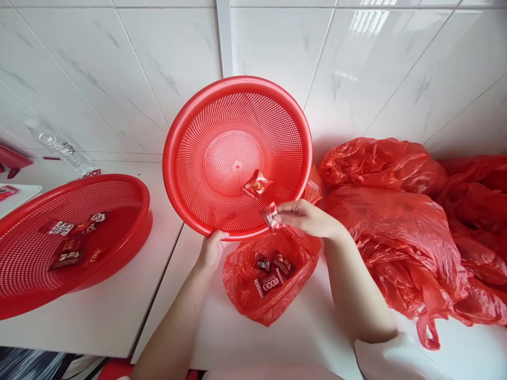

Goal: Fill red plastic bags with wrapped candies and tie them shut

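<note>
My left hand (213,250) grips the lower rim of a large red plastic basket (190,111), which is tilted so its inside faces me. One small red wrapped packet (258,183) lies inside it. Pinched in the fingers of my right hand (303,217) is another small red-and-white packet (271,216), held over the basket's lower right rim. Just below, an open red plastic bag (241,295) stands on the table with several small packets (274,269) in it.
To the left, a second red basket (137,232) holds several packets (68,247). A clear plastic bottle (63,148) lies near the tiled wall (119,68). Filled red plastic bags (396,221) are piled at the right. A dark seam (158,287) runs between two white tables.
</note>
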Motion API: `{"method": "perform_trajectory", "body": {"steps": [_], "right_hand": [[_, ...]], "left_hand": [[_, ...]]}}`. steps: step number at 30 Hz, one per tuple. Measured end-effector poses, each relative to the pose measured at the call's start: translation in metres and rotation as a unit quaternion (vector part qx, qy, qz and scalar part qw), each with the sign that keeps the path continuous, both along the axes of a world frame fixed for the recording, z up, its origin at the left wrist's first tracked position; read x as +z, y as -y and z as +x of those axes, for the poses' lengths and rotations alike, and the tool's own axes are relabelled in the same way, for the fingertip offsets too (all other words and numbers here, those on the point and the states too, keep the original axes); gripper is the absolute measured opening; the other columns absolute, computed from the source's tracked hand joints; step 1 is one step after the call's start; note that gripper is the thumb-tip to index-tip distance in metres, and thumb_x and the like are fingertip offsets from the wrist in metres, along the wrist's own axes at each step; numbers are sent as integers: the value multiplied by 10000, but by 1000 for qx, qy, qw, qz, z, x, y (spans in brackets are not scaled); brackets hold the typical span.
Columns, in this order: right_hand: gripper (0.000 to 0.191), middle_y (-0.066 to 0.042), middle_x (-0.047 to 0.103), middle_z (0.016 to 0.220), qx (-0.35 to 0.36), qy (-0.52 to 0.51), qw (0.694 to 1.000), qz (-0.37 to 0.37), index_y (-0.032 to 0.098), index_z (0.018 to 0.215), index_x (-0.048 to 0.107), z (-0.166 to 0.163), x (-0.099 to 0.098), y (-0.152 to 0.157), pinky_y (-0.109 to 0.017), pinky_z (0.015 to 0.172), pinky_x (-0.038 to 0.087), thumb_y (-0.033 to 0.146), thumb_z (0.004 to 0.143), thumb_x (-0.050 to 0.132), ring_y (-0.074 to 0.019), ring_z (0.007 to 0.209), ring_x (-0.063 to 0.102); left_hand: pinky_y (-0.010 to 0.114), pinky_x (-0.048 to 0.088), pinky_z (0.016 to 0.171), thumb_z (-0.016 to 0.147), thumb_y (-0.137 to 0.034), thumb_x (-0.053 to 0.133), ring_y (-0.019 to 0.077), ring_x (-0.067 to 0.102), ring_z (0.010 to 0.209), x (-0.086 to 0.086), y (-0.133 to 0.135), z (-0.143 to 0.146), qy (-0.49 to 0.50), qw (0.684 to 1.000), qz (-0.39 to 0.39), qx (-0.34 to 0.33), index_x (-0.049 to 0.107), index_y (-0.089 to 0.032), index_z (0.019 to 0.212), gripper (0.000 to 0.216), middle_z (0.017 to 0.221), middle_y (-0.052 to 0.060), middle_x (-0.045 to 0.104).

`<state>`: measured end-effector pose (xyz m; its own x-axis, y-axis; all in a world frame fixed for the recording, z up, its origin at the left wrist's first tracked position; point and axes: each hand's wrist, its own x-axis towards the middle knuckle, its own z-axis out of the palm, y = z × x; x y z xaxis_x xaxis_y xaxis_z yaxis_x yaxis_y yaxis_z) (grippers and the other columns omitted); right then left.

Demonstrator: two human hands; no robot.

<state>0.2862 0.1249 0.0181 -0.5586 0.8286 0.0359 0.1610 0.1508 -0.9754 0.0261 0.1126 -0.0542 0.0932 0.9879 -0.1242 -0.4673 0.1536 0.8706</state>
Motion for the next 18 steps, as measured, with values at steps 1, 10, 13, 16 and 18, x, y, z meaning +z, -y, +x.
{"method": "perform_trajectory", "body": {"steps": [1, 10, 13, 16, 18], "right_hand": [[280, -42, 743, 916, 30, 50, 998, 10, 180, 936, 749, 3, 2, 2, -308, 812, 513, 415, 860, 616, -188, 848, 682], [345, -34, 721, 752, -11, 110, 991, 77, 183, 835, 732, -5, -17, -5, -298, 702, 534, 447, 910, 522, -171, 694, 669], [329, -95, 706, 998, -253, 181, 930, 198, 181, 1093, 661, -19, -30, -12, -396, 849, 515, 418, 915, 518, -236, 909, 653], [532, -192, 590, 1233, -371, 315, 839, 246, 144, 1346, 487, -37, -48, -17, -502, 904, 481, 394, 881, 559, -332, 1109, 555], [632, -216, 489, 1346, -390, 362, 806, 260, 150, 1421, 398, -45, -60, -21, -534, 912, 473, 392, 863, 574, -369, 1199, 472]], "left_hand": [[390, 506, 883, 688, -136, 604, 235, 626, 965, 0, 0, 0, 0, 1000, -1, -5, 702, -197, 806, 165, 928, 33, 687], [417, 516, 827, 677, -191, 599, 292, 658, 963, 9, 11, 9, -20, 995, -55, -84, 704, -150, 845, 202, 927, 82, 718], [416, 514, 814, 693, -180, 603, 286, 667, 910, 9, 16, 15, -15, 994, -44, -97, 695, -147, 788, 136, 825, 74, 711], [420, 505, 833, 710, -170, 585, 282, 668, 904, 6, 20, 21, 6, 991, -43, -130, 699, -145, 807, 152, 811, 73, 709], [421, 502, 842, 698, -161, 576, 283, 667, 915, 4, 22, 24, 21, 990, -45, -131, 702, -141, 828, 182, 845, 79, 714]]}}
